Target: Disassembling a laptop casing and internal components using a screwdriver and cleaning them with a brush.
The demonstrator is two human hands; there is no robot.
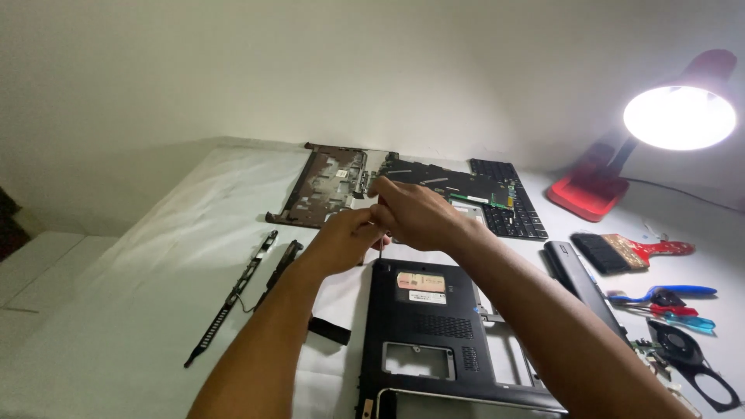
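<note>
Both hands pinch a thin screwdriver above the laptop base.
The left hand (pixel 341 237) steadies the screwdriver (pixel 381 250) while the right hand (pixel 411 213) grips its top; the laptop base (pixel 434 334) lies flat on the counter (pixel 140 310).

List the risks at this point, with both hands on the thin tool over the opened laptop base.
1. The thin dark screwdriver, pinched between left hand and right hand, could slip and gouge the black plastic laptop base.
2. A freed screw might roll off unseen on the white table cover.
3. Forearms could nudge the loose black battery bar.

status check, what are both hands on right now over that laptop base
Left hand and right hand closed together on a thin screwdriver. Tip at laptop base top edge. Nothing in the way.
</note>
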